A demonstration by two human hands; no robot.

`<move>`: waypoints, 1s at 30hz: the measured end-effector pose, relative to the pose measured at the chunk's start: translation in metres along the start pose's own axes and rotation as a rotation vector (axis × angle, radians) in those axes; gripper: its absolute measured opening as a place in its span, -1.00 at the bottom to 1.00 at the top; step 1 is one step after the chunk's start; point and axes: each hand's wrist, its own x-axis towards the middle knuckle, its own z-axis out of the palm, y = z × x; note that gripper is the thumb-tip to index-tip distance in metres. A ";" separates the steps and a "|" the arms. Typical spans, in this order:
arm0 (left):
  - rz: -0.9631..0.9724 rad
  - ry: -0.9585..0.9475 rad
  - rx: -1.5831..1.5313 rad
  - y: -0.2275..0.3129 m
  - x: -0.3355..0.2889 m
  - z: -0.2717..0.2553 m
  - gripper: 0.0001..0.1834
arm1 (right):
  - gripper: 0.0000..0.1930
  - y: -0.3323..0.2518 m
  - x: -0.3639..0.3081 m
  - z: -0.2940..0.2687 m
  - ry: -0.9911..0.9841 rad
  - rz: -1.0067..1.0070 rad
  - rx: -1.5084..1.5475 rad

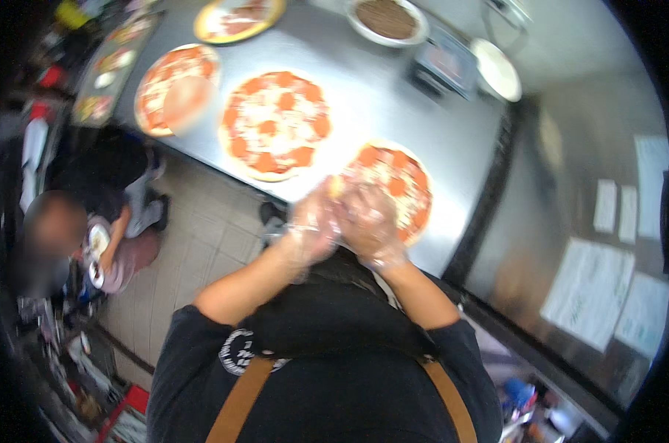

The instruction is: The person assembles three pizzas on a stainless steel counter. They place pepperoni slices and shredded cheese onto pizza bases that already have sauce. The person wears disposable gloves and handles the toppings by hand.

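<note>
My left hand and my right hand, both in clear plastic gloves, are close together at the table's near edge. Their fingers are curled in toward each other. A small pale yellowish bit shows at the left fingertips; its kind is too blurred to tell. Whatever lies between the palms is hidden. Just beyond my right hand lies a pepperoni pizza, partly covered by that hand. A larger pizza with pepperoni and white cheese sits to the left, apart from both hands.
Another pizza lies farther left on the metal table, beside topping trays. At the back are a yellow-rimmed plate, a bowl of brown crumbly food, a scale and a white bowl. A person is at left.
</note>
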 end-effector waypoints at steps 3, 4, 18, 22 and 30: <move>0.056 -0.081 0.047 -0.010 0.001 -0.006 -0.68 | -0.75 0.004 -0.010 0.006 -0.057 0.003 -0.036; 0.022 -0.053 0.035 -0.010 0.001 -0.002 -0.63 | -0.72 0.004 -0.011 0.006 -0.102 0.036 0.012; 0.029 0.098 0.010 0.018 -0.022 0.030 -0.48 | -0.79 -0.026 0.024 0.009 -0.073 -0.042 0.051; 0.090 0.079 -0.019 0.007 -0.012 0.018 -0.50 | -0.79 -0.027 0.025 0.011 -0.081 -0.045 0.017; 0.008 0.001 -0.119 0.017 -0.004 0.002 -0.48 | -0.90 -0.039 0.028 -0.020 -0.096 0.194 0.437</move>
